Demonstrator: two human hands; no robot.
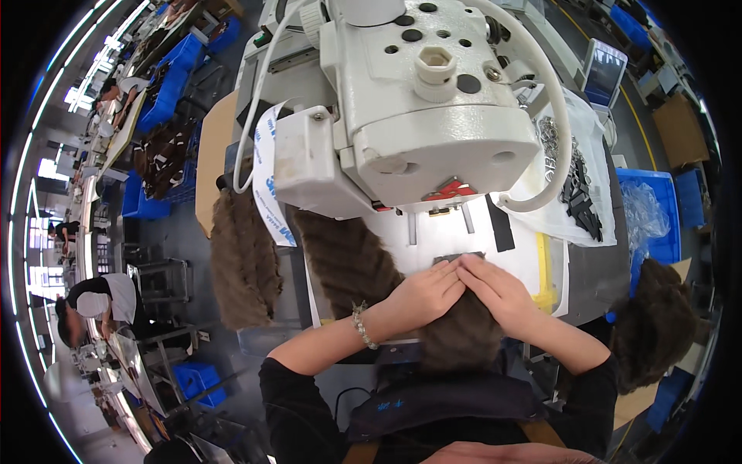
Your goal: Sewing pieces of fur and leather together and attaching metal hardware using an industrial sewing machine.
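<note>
A strip of brown fur point(462, 340) hangs over the front edge of the white work surface, its far end on that surface. My left hand point(430, 292) and my right hand point(498, 292) meet over this end, fingers closed and fingertips touching. Both hands grip the fur; the thumbs are hidden. Just beyond them stands a large white sewing machine point(440, 147), its lower front above the surface. To the left of my left hand lies another brown fur strip point(344, 259). A small dark strip point(501, 224) lies beyond my right hand.
Another fur piece point(243, 263) hangs at the left. White printed tape point(270, 185) hangs off the machine. At the right, metal rings and black straps point(580, 201) lie on white plastic, near a blue bin point(657, 193) and more fur point(655, 325). A person point(100, 301) bends at the far left.
</note>
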